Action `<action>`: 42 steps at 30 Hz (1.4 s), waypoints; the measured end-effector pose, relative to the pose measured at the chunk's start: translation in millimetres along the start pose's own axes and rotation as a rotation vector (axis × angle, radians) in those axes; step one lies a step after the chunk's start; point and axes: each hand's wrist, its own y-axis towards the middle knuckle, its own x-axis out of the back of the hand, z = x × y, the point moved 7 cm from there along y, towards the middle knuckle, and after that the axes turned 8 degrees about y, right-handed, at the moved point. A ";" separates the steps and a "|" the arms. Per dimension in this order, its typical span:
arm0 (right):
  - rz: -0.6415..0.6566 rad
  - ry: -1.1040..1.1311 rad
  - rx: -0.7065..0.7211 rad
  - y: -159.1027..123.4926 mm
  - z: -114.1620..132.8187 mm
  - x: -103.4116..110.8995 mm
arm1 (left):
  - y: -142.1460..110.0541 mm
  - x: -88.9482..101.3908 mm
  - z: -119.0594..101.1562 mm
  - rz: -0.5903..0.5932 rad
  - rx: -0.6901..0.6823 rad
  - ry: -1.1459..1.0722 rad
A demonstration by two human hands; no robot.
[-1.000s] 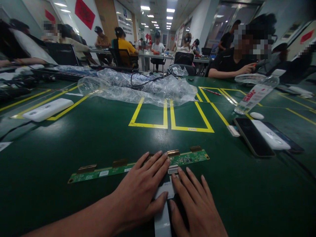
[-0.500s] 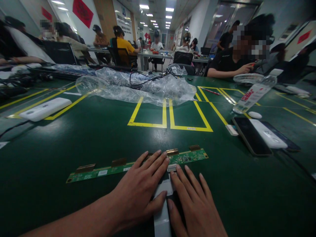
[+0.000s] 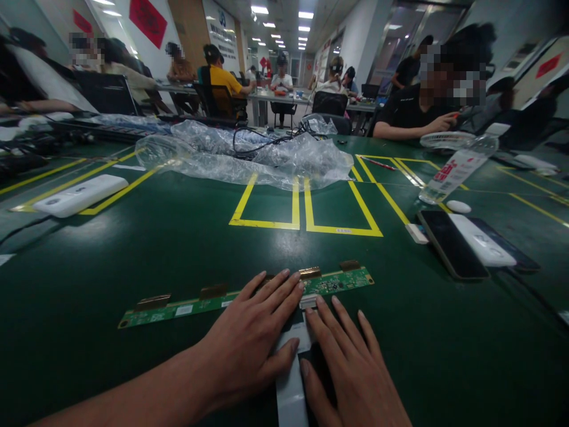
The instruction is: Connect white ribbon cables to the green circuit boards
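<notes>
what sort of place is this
Probably a shared workroom: several people sit about, yellow tape marks the green table, and a circuit board lies partly under the left hand.

Bare left hand [image 3: 251, 335], bare left forearm [image 3: 146, 379], bare right hand [image 3: 355, 367], slender fingers [image 3: 328, 335], rounded nails [image 3: 335, 299]

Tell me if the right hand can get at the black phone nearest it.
Probably yes: green tabletop runs between the right hand and the black phone, and the bottle is beyond it, though the hand would likely have to stretch forward.
</notes>
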 end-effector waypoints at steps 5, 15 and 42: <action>0.020 0.011 -0.025 0.9 -1.0 -1.1 | -0.2 -0.1 -0.6 0.003 -0.004 -0.002; 0.053 -0.039 -0.067 1.1 2.2 -3.7 | -0.1 0.4 -0.7 0.026 0.006 -0.003; 0.036 0.005 -0.048 4.0 4.2 -0.6 | -2.6 1.4 -1.7 -0.040 -0.043 -0.034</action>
